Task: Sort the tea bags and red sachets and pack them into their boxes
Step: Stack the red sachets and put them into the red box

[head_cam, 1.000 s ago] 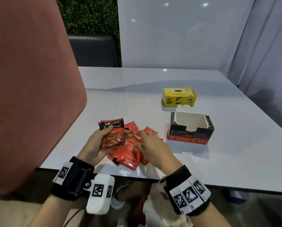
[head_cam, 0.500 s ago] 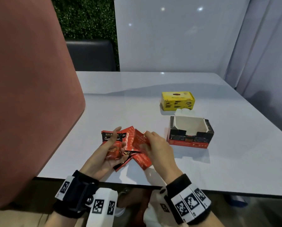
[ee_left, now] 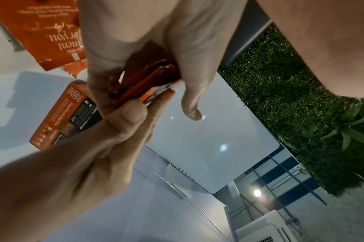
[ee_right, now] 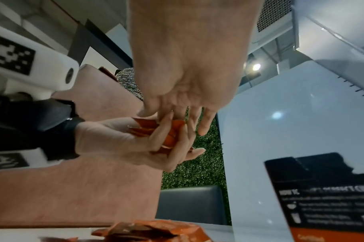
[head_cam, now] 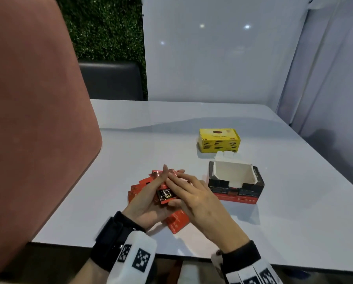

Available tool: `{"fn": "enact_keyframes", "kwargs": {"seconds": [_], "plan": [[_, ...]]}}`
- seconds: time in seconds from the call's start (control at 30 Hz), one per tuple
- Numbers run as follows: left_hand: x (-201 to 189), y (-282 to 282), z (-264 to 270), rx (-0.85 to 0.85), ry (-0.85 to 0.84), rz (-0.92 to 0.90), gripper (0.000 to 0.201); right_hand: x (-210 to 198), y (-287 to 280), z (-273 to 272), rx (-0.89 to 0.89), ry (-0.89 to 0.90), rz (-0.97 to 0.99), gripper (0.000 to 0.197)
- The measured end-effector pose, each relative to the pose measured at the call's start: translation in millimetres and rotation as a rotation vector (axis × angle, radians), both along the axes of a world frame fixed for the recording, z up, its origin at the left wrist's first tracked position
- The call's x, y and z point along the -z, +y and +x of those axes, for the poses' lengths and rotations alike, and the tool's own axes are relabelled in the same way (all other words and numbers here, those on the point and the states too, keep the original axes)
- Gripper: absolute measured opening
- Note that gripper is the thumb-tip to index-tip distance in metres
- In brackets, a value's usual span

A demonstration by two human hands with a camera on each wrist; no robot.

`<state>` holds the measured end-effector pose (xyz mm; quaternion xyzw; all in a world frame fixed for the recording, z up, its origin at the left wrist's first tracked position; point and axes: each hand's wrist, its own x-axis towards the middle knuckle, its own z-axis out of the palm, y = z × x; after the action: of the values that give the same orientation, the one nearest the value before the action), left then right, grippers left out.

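Observation:
A stack of red sachets (head_cam: 166,194) is held just above the table near its front edge. My left hand (head_cam: 149,201) cups the stack from the left with its fingers curled round it. My right hand (head_cam: 192,193) lies over the stack with long fingers on top and the thumb against its near edge. The left wrist view shows the stack (ee_left: 143,81) edge-on between both hands. A few loose red sachets (head_cam: 177,222) lie on the table under and left of the hands. The open red-and-black box (head_cam: 236,187) stands empty to the right. Behind it stands the yellow box (head_cam: 218,140).
The white table (head_cam: 294,201) reaches far to the right and back. A pink padded surface (head_cam: 38,119) fills the left of the head view. A dark chair back (head_cam: 110,80) stands beyond the table's far left corner.
The fanned sachets have been drawn together into one stack between both hands. My right hand has moved over the top of it. The boxes have not moved.

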<state>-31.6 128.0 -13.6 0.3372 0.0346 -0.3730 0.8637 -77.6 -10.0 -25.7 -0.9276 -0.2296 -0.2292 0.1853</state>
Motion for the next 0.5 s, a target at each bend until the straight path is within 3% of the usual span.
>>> {"fn": "enact_keyframes", "kwargs": {"seconds": [0.17, 0.3, 0.5], "plan": [[5, -11, -5, -0.025, -0.023, 0.071, 0.036, -4, -7, -2, 0.082, -0.007, 0.072, 0.050], [5, -16, -7, -0.015, -0.121, 0.103, 0.036, -10, -10, -3, 0.149, 0.037, 0.051, 0.049], [4, -6, -5, -0.011, -0.173, 0.214, 0.032, -19, -10, -3, 0.024, 0.197, 0.128, 0.069]]}}
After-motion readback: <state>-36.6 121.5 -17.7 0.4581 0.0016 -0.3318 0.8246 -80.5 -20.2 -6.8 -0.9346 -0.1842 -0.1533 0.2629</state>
